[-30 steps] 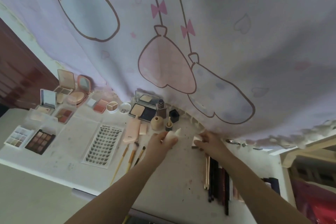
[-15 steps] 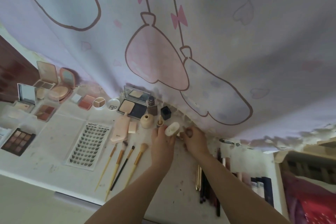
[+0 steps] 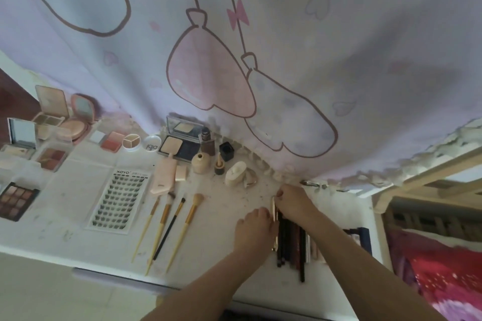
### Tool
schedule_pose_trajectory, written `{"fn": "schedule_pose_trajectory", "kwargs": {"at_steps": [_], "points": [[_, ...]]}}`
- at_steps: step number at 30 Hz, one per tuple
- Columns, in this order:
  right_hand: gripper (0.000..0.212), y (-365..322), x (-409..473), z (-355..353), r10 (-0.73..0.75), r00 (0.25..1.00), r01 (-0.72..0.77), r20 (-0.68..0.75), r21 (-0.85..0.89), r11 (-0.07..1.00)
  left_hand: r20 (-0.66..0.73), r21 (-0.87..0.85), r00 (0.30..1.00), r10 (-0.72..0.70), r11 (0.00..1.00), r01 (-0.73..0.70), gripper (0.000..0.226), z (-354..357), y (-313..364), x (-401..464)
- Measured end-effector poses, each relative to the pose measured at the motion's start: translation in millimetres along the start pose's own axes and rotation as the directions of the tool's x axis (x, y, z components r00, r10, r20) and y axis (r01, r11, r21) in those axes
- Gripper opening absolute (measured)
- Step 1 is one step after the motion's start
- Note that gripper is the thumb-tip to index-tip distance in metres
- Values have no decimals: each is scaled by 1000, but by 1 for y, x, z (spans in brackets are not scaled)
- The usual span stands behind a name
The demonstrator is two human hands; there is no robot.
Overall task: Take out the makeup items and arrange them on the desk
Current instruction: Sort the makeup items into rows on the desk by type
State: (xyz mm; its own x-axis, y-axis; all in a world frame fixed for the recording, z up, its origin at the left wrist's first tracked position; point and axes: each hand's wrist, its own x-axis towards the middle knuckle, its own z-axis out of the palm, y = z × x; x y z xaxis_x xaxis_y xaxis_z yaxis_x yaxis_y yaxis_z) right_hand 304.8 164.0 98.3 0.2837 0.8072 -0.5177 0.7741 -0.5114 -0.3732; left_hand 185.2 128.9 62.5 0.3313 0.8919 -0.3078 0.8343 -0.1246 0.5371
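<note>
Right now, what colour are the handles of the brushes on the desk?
Three brushes have pale wooden handles, one black; head view.

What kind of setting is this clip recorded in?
Most likely a bedroom or dorm desk used as a vanity: a pale lilac cartoon-print curtain hangs behind a scuffed white desk laid with open powder compacts and wooden-handled makeup brushes.

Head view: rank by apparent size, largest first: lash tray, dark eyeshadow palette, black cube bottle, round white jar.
1. Lash tray
2. Dark eyeshadow palette, partly cut off by the left frame edge
3. and 4. Round white jar and black cube bottle: look alike, too close to rank.
</note>
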Motion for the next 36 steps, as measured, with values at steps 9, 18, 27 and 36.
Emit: {"fn": "schedule_pose_trajectory", "kwargs": {"at_steps": [9, 18, 27, 36], "points": [[33, -10, -7, 6, -27, 999, 27, 18, -7, 1000, 46, 30, 999, -18, 999, 17, 24, -14, 0, 8], [30, -50, -46, -22, -211, 968, 102, 133, 562, 821, 103, -172, 971, 215, 966, -195, 23, -95, -33, -21], [24, -77, -76, -20, -269, 948, 73, 168, 710, 701, 198, -225, 954, 224, 958, -179, 23, -143, -44, -47], [13, -78, -96, -24, -462, 864, 292, 200, 547, 784, 447, -601, 874, 189, 787, 138, 27, -167, -59, -66]]}}
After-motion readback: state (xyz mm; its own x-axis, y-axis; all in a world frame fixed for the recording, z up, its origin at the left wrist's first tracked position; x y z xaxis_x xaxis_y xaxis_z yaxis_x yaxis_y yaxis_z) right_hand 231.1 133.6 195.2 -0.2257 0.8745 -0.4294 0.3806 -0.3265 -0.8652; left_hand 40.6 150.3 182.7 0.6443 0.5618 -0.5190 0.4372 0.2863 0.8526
